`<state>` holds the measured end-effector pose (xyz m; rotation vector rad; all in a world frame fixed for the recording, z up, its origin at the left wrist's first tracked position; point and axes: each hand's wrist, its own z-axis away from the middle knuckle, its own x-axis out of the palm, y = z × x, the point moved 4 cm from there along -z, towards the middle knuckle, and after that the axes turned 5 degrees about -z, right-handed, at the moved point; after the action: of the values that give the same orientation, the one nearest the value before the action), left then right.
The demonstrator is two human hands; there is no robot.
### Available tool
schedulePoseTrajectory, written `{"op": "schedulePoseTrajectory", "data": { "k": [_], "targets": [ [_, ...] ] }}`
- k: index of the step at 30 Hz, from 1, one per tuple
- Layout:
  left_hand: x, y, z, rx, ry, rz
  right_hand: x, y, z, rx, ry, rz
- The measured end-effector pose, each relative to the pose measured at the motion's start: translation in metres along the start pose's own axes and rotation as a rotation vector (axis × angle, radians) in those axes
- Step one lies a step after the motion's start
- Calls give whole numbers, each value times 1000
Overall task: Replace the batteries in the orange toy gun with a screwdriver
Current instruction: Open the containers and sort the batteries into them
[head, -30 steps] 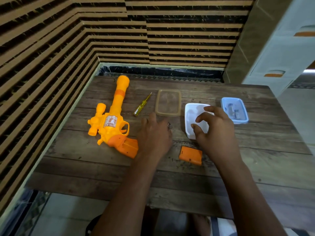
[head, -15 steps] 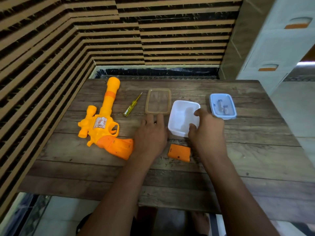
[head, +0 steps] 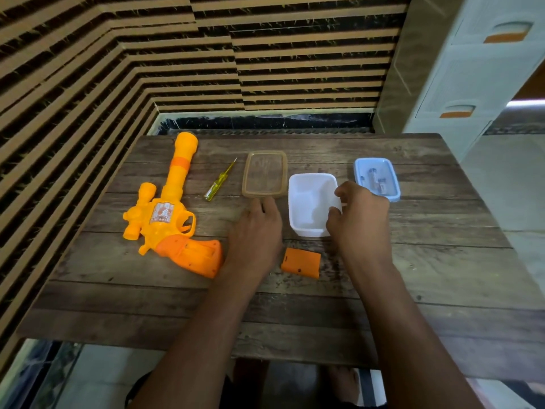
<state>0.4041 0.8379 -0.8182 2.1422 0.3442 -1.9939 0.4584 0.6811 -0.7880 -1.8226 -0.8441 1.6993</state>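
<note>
Head view: battery cover off, I'm at the white tub.
Right hand pinches its rim, left hand flat, fingers straight, on table; orange toy gun mid-left. Next probably needs batteries from blue tub, upper right.

A single wide-angle view from a camera worn on my head, facing forward and tilted steeply down onto the wooden counter from close above. My left hand and right hand reach in from the bottom edge to mid-frame, with a striped wall filling the left and far sides.
</note>
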Motion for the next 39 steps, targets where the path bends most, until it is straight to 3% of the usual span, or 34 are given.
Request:
{"op": "schedulePoseTrajectory", "data": {
  "k": [3, 6, 8, 11, 15, 19, 22, 39],
  "targets": [
    [-3, -1, 0, -16, 29, 86, -1, 1, -1, -2, 11, -6],
    [-16, 1, -1, -45, 198, 297, -3, 3, -2, 2, 14, -42],
    [-26, 11, -1, 40, 330, 445, -5, 4, -2, 3, 14, -90],
    [-27, 30, -2, 203, 383, 520, -5, 10, -3, 27, 2, -149],
    [-15, 47, -7, 267, 335, 441, -8, 12, -3, 34, -28, -151],
    [-6, 51, -10, 139, 108, 448, -13, 10, -1, 26, -32, -161],
    [-3, 50, -11, 106, 51, 489, -13, 10, -1, 37, -46, -168],
    [0, 48, -11, 107, 130, 846, -13, 8, 0, 24, -42, -160]
  ]
}}
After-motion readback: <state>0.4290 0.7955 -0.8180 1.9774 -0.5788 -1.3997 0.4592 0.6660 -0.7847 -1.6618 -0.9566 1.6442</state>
